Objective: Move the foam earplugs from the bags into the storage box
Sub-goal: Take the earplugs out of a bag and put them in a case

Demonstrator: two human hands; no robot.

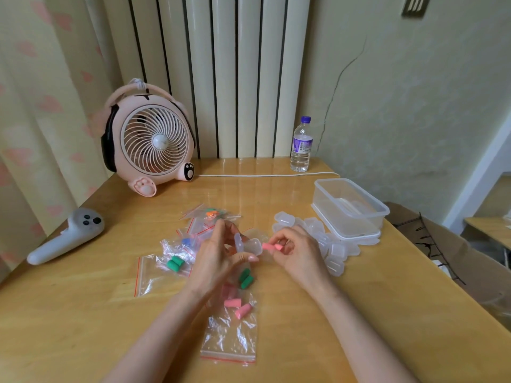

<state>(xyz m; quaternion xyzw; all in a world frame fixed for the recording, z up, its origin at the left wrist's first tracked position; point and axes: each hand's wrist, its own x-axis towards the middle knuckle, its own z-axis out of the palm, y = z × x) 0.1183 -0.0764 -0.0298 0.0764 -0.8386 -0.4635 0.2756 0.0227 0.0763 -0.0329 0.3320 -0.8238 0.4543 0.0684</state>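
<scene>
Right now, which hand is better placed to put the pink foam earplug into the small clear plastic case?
The right hand: it pinches the pink foam earplug just beside the small clear plastic case, which the left hand holds.

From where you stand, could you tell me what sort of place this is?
Probably a room in a home: a glossy wooden table stands before a white ribbed radiator, with a pink paw-footed desk fan on it and a pale curtain printed with pink hearts.

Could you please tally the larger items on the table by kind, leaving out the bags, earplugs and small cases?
Pink fan: 1
Water bottle: 1
White controller: 1
Large clear container: 1
Total: 4
</scene>
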